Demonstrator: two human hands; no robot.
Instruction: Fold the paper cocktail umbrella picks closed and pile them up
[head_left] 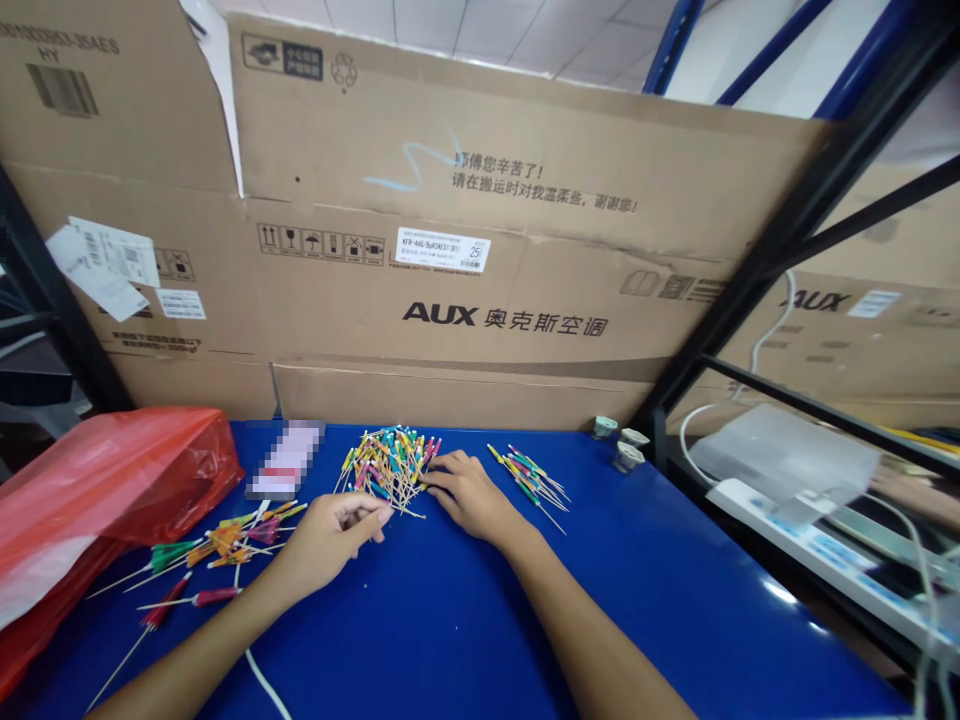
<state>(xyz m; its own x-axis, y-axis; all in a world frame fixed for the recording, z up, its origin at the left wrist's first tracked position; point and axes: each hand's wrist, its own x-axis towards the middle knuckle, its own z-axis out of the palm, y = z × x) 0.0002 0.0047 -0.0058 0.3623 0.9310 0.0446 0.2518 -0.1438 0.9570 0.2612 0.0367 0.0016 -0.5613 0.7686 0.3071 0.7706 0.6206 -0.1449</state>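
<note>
Against the right hand [469, 497], heaped coloured sticks [388, 468]

We are noting a red plastic bag [97, 500] lying on a blue table [675, 600], a large cardboard box [420, 130] standing behind it, and a white power strip [817, 560] beside the table.

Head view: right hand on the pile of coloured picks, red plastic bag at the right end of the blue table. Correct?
One error: the head view shows the red plastic bag at the left end of the blue table, not the right. The right hand on the pile of coloured picks is as you said.
</note>
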